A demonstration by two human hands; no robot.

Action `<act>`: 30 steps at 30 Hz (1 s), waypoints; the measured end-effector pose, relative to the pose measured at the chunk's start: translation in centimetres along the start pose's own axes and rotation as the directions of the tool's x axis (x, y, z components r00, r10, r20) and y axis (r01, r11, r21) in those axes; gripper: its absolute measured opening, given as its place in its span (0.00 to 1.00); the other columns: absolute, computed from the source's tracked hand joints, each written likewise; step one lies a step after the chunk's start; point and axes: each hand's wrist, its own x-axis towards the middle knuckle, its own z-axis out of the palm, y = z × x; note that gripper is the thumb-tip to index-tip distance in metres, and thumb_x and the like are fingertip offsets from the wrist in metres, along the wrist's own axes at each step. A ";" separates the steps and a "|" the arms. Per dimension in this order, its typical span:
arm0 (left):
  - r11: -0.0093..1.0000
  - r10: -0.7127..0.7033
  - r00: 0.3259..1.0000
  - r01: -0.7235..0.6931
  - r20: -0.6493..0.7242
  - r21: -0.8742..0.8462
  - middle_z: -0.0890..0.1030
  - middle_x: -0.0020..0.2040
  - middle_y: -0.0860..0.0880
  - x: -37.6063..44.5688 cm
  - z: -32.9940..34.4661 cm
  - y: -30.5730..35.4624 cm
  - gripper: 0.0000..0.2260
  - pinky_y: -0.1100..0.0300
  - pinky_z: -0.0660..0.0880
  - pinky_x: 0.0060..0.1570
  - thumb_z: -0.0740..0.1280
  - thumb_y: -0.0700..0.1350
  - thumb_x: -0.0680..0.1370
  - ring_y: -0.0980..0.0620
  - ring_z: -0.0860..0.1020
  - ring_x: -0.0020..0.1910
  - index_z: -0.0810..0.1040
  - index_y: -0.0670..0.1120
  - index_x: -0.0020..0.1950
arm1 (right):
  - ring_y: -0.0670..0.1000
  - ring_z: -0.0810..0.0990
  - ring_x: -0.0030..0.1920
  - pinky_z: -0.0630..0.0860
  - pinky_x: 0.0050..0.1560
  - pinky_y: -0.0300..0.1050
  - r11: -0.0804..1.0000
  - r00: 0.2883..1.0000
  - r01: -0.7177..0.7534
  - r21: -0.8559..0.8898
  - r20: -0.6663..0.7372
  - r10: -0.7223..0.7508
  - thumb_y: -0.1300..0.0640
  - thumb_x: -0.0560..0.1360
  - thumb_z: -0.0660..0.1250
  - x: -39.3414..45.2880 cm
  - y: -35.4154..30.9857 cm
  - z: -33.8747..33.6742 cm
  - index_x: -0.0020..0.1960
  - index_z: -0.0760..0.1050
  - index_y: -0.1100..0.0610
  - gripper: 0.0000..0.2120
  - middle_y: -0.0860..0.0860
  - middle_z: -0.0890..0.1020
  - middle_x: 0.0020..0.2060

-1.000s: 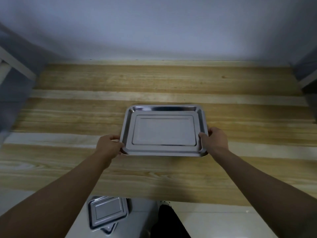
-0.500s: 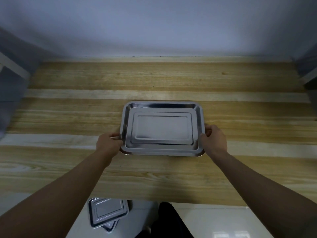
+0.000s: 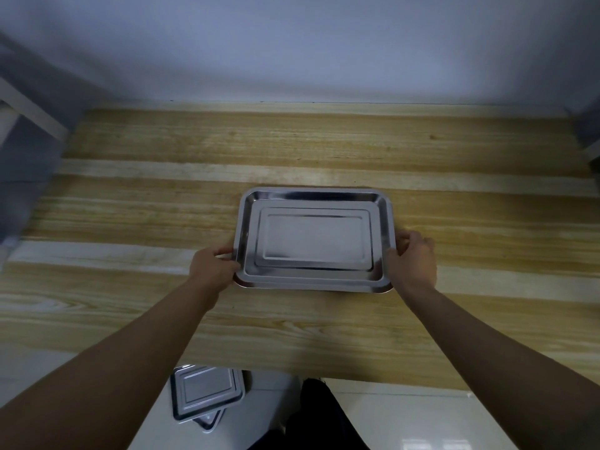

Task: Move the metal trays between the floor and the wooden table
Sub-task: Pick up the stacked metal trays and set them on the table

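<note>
At the far left a grey upright with a pale bar (image 3: pixel 29 105) stands beside the table (image 3: pixel 130 196), well clear of the work. On the floor (image 3: pixel 422 417) near the table's front edge lies a stack of trays (image 3: pixel 207 393), the top one skewed over a smaller one whose corner pokes out beneath; the left forearm crosses just beside them. The left hand (image 3: pixel 212 269) has its grip curled round the left rim of the tray (image 3: pixel 313 238) near the front corner, thumb on top. This tray sits flat on the table, about mid-width, long side toward the person, with bare wood all round it and nothing near it. The right hand (image 3: pixel 412 261) grips the right rim the same way, fingers wrapped over the edge. Below, a dark trouser leg (image 3: pixel 321 414) shows on the floor between the arms. At the far right another grey upright (image 3: pixel 587 131) borders the table.
</note>
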 end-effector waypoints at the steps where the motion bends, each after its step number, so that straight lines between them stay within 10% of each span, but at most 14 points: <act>1: 1.000 0.003 1.000 -0.003 0.004 0.001 0.82 0.53 0.38 -0.2 -0.1 0.0 0.20 0.51 0.80 0.46 0.68 0.28 0.72 0.41 0.81 0.47 0.78 0.40 0.63 | 0.56 0.78 0.47 0.79 0.47 0.52 1.000 1.000 0.010 -0.009 -0.022 -0.010 0.59 0.75 0.66 -0.2 0.0 0.0 0.64 0.72 0.55 0.17 0.55 0.70 0.64; 11: 0.998 0.018 0.999 -0.022 -0.051 -0.060 0.81 0.55 0.39 -2.1 -3.4 -2.2 0.17 0.49 0.79 0.50 0.70 0.37 0.75 0.44 0.80 0.49 0.77 0.38 0.64 | 0.46 0.73 0.40 0.79 0.40 0.53 0.938 0.940 0.341 0.054 -0.051 -0.339 0.59 0.76 0.67 -5.6 -1.9 2.3 0.64 0.72 0.55 0.16 0.54 0.74 0.55; 17: 0.974 -0.038 0.992 0.009 -0.124 -0.225 0.79 0.42 0.44 -3.6 -7.5 -5.4 0.12 0.57 0.77 0.40 0.67 0.36 0.78 0.50 0.78 0.38 0.78 0.37 0.60 | 0.43 0.71 0.36 0.68 0.34 0.32 0.870 0.871 0.487 0.076 0.042 -0.490 0.64 0.76 0.67 -9.7 -3.3 5.2 0.61 0.74 0.58 0.14 0.52 0.74 0.47; 30: 0.851 -0.258 0.925 0.081 -0.278 -0.520 0.80 0.38 0.44 -8.0 -18.2 -20.2 0.05 0.57 0.77 0.36 0.64 0.37 0.80 0.48 0.77 0.34 0.79 0.39 0.52 | 0.50 0.74 0.35 0.73 0.38 0.47 0.771 0.697 0.612 0.177 0.339 -0.631 0.64 0.75 0.62 -22.6 -6.2 11.6 0.60 0.75 0.54 0.15 0.48 0.75 0.34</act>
